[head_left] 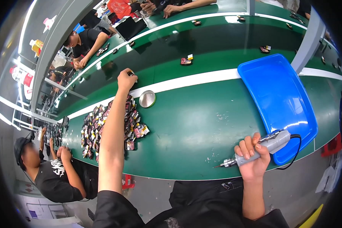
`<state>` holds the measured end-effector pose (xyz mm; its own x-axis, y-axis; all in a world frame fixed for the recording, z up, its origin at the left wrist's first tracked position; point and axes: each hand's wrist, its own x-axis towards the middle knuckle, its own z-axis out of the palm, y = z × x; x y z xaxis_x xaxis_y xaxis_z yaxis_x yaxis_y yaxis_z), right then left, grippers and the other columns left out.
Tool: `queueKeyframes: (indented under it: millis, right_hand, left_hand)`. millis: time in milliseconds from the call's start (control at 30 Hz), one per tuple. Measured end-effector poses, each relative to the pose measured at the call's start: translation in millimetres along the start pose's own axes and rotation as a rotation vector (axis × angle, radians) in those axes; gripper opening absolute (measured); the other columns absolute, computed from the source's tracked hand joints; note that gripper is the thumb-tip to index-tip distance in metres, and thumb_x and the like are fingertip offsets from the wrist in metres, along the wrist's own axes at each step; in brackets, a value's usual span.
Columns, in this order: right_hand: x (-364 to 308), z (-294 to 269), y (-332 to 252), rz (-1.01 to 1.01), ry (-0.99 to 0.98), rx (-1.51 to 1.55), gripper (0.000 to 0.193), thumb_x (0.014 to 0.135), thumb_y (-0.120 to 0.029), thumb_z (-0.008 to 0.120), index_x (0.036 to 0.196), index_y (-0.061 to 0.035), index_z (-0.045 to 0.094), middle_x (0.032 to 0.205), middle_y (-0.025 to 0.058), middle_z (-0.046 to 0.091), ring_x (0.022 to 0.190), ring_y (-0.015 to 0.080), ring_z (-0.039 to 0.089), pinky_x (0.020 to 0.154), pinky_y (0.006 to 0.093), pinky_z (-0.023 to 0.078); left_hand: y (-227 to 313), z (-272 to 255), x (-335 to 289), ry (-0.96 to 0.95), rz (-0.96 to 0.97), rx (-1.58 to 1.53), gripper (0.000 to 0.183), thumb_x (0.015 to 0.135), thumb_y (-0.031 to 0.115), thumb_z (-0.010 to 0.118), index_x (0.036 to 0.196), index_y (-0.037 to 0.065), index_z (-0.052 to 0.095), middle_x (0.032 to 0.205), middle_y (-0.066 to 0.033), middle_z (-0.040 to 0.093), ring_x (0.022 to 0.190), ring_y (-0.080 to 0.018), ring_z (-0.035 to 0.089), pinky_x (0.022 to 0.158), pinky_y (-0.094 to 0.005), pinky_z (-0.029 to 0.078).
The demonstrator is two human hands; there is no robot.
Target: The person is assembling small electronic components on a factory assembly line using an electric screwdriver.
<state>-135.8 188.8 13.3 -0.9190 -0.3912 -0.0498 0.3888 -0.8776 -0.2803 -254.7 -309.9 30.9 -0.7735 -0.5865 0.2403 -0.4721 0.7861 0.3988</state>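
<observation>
My right hand (253,159) is wrapped round a grey electric screwdriver (274,141), its thin bit pointing left over the green table. A black cord curls from the tool's rear end. My left arm stretches far forward across a pile of small black parts with red and yellow pieces (93,131). Beyond the white strip, my left hand (126,80) is closed on a small dark part (130,73), mostly hidden by the fingers. A round, shallow tin (147,98) stands just right of that forearm.
An empty blue plastic tray (283,98) lies at the right. Tiny bright screws or scraps (224,117) are scattered mid-table. Along the dark green belt (159,62) sit several small assemblies. A grey post (309,41) rises at far right; co-workers sit at left and across.
</observation>
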Motion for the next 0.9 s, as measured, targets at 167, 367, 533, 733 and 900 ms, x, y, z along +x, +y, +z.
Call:
queueKeyframes:
  millis: [167, 367, 533, 733, 900]
  right_hand:
    - [-2, 0, -2, 0.003, 0.002, -0.007, 0.007, 0.082, -0.011, 0.056, 0.087, -0.0087, 0.051, 0.064, 0.0014, 0.041, 0.06, 0.0134, 0.041, 0.065, 0.0288, 0.033]
    - [-1, -6, -6, 0.002, -0.01, -0.025, 0.007, 0.083, -0.012, 0.055, 0.087, -0.0088, 0.051, 0.064, 0.0015, 0.041, 0.06, 0.0134, 0.042, 0.065, 0.0293, 0.034]
    - [3, -3, 0, 0.021, -0.031, -0.023, 0.006, 0.084, -0.011, 0.054, 0.088, -0.0093, 0.05, 0.064, 0.0015, 0.041, 0.06, 0.0136, 0.042, 0.067, 0.0298, 0.034]
    - [3, -4, 0, 0.012, -0.027, -0.029, 0.007, 0.083, -0.012, 0.054, 0.088, -0.0092, 0.05, 0.064, 0.0015, 0.041, 0.059, 0.0136, 0.043, 0.066, 0.0299, 0.034]
    - [4, -6, -2, -0.008, -0.025, -0.043, 0.007, 0.083, -0.011, 0.053, 0.09, -0.0083, 0.051, 0.065, 0.0019, 0.041, 0.059, 0.0139, 0.043, 0.065, 0.03, 0.035]
  left_hand:
    - [79, -1, -67, -0.166, 0.455, -0.365, 0.011, 0.07, -0.005, 0.057, 0.08, 0.0, 0.057, 0.074, -0.0064, 0.061, 0.07, -0.0124, 0.059, 0.063, -0.0262, 0.047]
    - [146, 6, -186, -0.336, 0.686, -0.226, 0.026, 0.08, 0.015, 0.072, 0.102, 0.007, 0.062, 0.108, -0.0143, 0.052, 0.102, -0.0297, 0.054, 0.086, -0.0358, 0.045]
    - [151, 1, -210, -0.137, 0.81, 0.135, 0.056, 0.083, 0.036, 0.069, 0.13, 0.011, 0.052, 0.137, -0.0225, 0.037, 0.128, -0.0403, 0.036, 0.104, -0.0493, 0.031]
    - [139, -13, -199, -0.349, 0.646, 0.015, 0.061, 0.09, 0.035, 0.059, 0.144, 0.014, 0.039, 0.148, -0.0247, 0.028, 0.136, -0.0404, 0.029, 0.111, -0.0484, 0.024]
    - [131, -14, -166, -0.341, 0.424, -0.068, 0.048, 0.097, 0.034, 0.048, 0.137, 0.008, 0.048, 0.14, -0.0279, 0.041, 0.138, -0.0394, 0.03, 0.111, -0.0425, 0.025]
